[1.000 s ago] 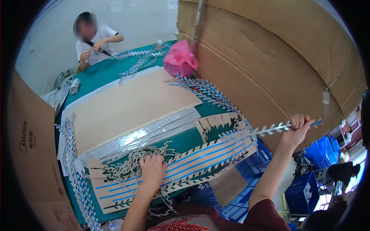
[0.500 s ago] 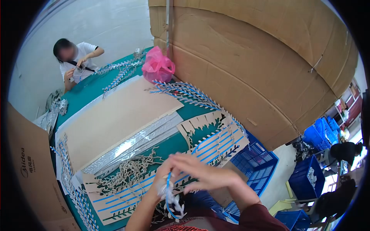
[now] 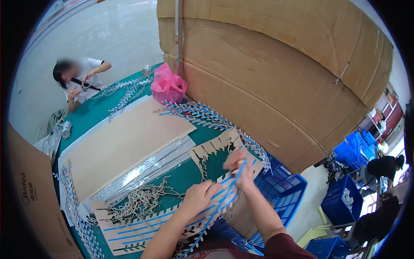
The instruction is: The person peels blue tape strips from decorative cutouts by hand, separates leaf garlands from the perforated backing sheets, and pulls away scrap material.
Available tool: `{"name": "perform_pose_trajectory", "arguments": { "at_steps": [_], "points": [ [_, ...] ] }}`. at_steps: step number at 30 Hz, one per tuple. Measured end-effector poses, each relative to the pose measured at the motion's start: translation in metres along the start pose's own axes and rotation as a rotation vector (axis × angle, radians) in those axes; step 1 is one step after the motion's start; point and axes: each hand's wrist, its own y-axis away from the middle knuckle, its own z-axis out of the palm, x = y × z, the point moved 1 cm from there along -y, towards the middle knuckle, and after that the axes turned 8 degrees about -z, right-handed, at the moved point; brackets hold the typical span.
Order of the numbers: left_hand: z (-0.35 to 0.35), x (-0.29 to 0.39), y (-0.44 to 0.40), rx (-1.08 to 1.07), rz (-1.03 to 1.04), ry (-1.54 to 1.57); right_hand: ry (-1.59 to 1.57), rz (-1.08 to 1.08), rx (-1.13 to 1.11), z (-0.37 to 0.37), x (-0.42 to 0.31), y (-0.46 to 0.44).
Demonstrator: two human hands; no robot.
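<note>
My right hand (image 3: 241, 168) is closed on the upper end of a leaf-edged strip (image 3: 230, 192) with a blue line down its middle. The strip slants down toward my lap. Just left of it my left hand (image 3: 199, 197) has its fingers curled over the near side of the work; what they grip is hidden. Under both hands lies a beige die-cut sheet (image 3: 129, 235) with blue lines and leaf-shaped cutouts. A tangled heap of thin beige offcuts (image 3: 140, 198) rests on the sheet's left part.
Beige board (image 3: 129, 138) and silvery sheets (image 3: 151, 166) lie on the green table (image 3: 90, 114). Leafy strips (image 3: 202, 113) run along the far right edge near a pink plastic bag (image 3: 168, 84). A tall cardboard panel (image 3: 267, 77) and blue crate (image 3: 284, 185) border the right. Another person (image 3: 82, 80) works opposite.
My right hand has moved up and right and now holds the strip stretched out. The strip was bunched at my left hand before. My left hand has shifted slightly right.
</note>
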Motion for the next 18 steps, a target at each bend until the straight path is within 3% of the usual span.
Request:
{"name": "perform_pose_trajectory", "arguments": {
  "at_steps": [1, 3, 4, 7, 11, 14, 17, 18],
  "points": [
    [-0.002, 0.003, 0.001, -0.054, 0.003, -0.041, 0.004, 0.21, 0.422, -0.027, 0.009, 0.0],
    [-0.011, -0.014, 0.011, 0.06, 0.052, -0.184, -0.381, 0.263, 0.986, -0.095, -0.003, -0.026],
    [-0.021, -0.035, 0.016, 0.088, 0.039, -0.242, -0.501, 0.08, 0.894, -0.108, -0.045, -0.048],
    [-0.05, -0.063, 0.022, 0.174, -0.006, -0.338, -0.222, -0.149, 0.93, -0.187, -0.084, -0.055],
    [-0.042, -0.066, 0.02, 0.231, -0.036, -0.466, -0.212, -0.205, 0.837, -0.17, -0.117, -0.066],
    [-0.032, -0.059, 0.011, 0.221, -0.16, -0.536, -0.267, -0.194, 0.863, -0.137, -0.147, -0.081],
    [-0.027, -0.034, 0.009, 0.421, 0.048, -0.632, -0.279, -0.175, 0.625, -0.041, -0.161, -0.085],
    [-0.026, -0.025, 0.012, 0.396, 0.124, -0.574, -0.172, -0.167, 0.459, -0.018, -0.148, -0.074]
  ]
}}
